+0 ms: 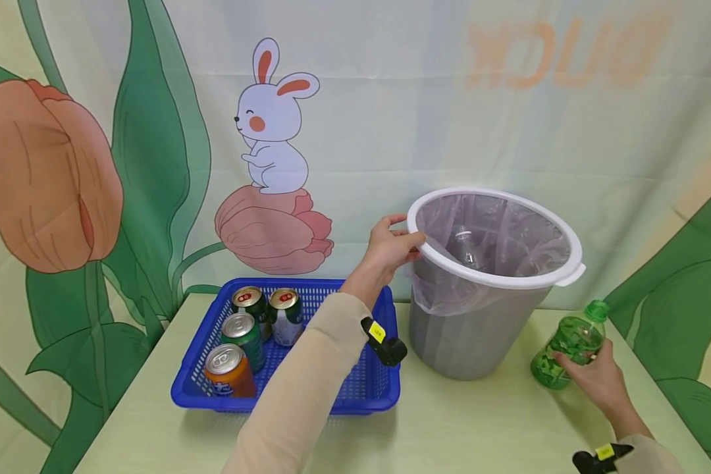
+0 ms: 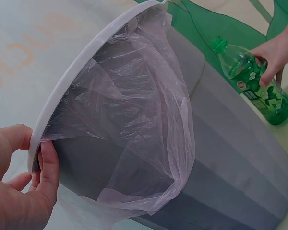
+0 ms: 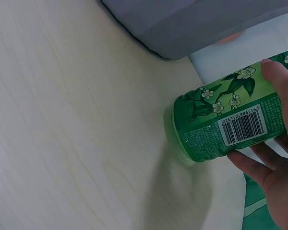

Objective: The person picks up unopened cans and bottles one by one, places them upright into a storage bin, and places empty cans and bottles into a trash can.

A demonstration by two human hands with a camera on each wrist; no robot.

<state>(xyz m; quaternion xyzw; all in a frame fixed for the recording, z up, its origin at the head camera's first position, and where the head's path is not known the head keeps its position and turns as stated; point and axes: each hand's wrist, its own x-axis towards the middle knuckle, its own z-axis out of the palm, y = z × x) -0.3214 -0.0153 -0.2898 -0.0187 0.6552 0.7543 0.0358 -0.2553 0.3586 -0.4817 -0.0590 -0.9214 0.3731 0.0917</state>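
Observation:
With thumb and fingers my left hand pinches the white rim of a grey trash can. The can leans to one side on the table. A thin pinkish plastic bag lines it and folds over the outside. Inside the can lies a clear plastic bottle. My right hand grips a green plastic bottle with a flower-printed label and a green cap, to the right of the can. The bottle is tilted, its base close to the tabletop; whether it touches is hard to tell.
A blue plastic basket stands left of the can. It holds several drink cans, among them an orange can and a green can. My left forearm crosses over the basket. Behind the pale table hangs a printed curtain.

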